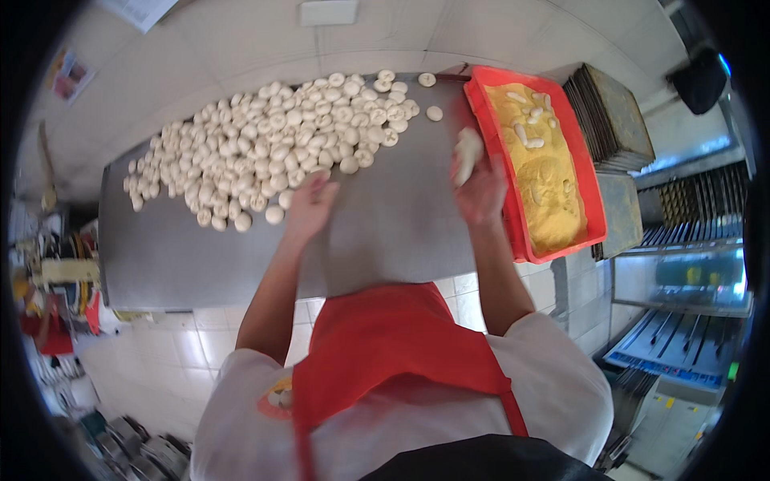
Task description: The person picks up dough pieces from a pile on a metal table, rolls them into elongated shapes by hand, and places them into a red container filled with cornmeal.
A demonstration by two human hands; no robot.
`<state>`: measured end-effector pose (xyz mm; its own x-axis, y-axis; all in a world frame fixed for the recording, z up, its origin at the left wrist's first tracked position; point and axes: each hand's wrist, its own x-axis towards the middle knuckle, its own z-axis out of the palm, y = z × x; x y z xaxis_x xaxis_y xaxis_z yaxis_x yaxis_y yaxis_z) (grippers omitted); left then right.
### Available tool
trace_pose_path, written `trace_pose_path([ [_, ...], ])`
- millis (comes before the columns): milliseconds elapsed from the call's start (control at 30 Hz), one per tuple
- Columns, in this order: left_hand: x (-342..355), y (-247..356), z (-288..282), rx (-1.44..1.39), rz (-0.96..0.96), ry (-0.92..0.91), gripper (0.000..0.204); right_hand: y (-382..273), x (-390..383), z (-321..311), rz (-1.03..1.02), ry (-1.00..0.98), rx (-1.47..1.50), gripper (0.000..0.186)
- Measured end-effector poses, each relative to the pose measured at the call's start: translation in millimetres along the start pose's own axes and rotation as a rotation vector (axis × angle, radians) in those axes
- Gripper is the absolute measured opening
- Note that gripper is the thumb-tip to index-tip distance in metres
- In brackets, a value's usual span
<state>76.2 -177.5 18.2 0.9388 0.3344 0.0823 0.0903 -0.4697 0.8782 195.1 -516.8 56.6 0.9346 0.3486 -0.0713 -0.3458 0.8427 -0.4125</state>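
A large heap of round, pale dough pieces (249,148) covers the back left of the grey metal table (385,232). At the heap's near right edge is my left hand (310,204), its fingertips against a dough piece; motion blurs the fingers, so their grip is unclear. My right hand (484,192) is raised beside the red tray, thumb and fingers around an elongated white dough piece (467,154). The red tray (595,210) holds a bed of yellow crumbs or powder (553,212). Several finger-shaped dough pieces (529,138) lie on the powder in its far part.
Dark baking trays (613,116) are stacked just right of the red tray. Further right stands a rack (698,200) with shelves. A tiled wall (385,32) closes off the table's far side. Two loose dough rounds (434,113) sit between heap and tray.
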Motion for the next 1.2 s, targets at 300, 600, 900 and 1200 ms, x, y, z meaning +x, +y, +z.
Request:
trace_pose_path([
  [300,9,-92,-13,0.711,-0.007,0.139,0.046,170,121,-63,-0.085,0.023,-1.609,0.036],
  [600,-78,-73,-35,0.049,-0.225,0.090,0.034,98,28,-37,-0.381,0.120,-1.855,0.034],
  [900,-186,-75,-21,0.466,0.296,-0.308,0.064,62,-182,-98,0.008,-0.227,-2.412,0.083],
  [1200,10,-41,89,0.617,0.544,-0.410,0.091,69,68,-91,0.012,-0.098,-2.626,0.095],
])
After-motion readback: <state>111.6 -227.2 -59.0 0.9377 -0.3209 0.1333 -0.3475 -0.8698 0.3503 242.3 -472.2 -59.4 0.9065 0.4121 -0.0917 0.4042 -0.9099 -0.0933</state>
